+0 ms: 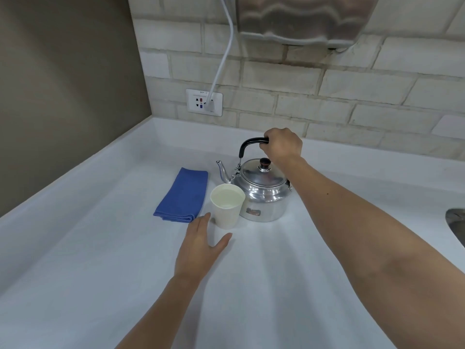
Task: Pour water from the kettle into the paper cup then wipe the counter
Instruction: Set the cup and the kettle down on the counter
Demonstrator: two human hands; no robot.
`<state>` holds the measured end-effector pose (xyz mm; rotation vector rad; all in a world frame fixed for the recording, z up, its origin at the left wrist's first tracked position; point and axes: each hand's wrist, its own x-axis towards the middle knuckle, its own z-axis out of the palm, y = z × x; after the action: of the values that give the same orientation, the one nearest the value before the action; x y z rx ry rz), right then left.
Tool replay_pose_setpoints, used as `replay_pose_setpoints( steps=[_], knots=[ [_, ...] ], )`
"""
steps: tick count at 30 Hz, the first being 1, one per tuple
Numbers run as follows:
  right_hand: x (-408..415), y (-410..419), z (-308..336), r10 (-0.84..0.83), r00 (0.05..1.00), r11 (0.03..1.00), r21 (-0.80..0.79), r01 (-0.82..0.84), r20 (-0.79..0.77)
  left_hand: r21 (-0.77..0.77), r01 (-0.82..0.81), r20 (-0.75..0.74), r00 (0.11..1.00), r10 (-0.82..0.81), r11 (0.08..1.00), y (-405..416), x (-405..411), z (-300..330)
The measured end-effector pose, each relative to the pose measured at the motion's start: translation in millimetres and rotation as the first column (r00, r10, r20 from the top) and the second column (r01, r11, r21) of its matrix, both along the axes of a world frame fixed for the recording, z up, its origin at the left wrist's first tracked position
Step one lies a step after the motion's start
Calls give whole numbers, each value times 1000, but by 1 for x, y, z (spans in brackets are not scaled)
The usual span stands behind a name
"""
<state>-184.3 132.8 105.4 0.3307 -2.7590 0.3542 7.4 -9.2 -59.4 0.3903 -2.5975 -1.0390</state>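
Observation:
A shiny metal kettle (263,191) stands upright on the white counter (276,285), spout pointing left. My right hand (283,146) is closed around its black top handle. Just in front of the kettle stands a white paper cup (227,206) with water in it. My left hand (201,245) hovers open just in front and to the left of the cup, fingers spread, apart from it. A folded blue cloth (182,196) lies flat on the counter left of the cup.
A brick-tile wall runs along the back with a socket plate (204,102) and a white cable (224,56) plugged in. A steel appliance (302,18) hangs above. A sink edge (456,222) shows at the far right. A brown wall bounds the left.

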Motion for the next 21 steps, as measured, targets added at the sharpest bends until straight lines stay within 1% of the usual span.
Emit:
replay_pose_setpoints(
  steps=[12,21],
  knots=[
    [-10,-2,2,-1,1000,1000,-13,1,18,1,-13,18,1000,13,1000,0,0,0],
    [-11,-2,3,-9,1000,1000,-4,9,30,3,-19,-8,1000,19,1000,1,0,0]
  ],
)
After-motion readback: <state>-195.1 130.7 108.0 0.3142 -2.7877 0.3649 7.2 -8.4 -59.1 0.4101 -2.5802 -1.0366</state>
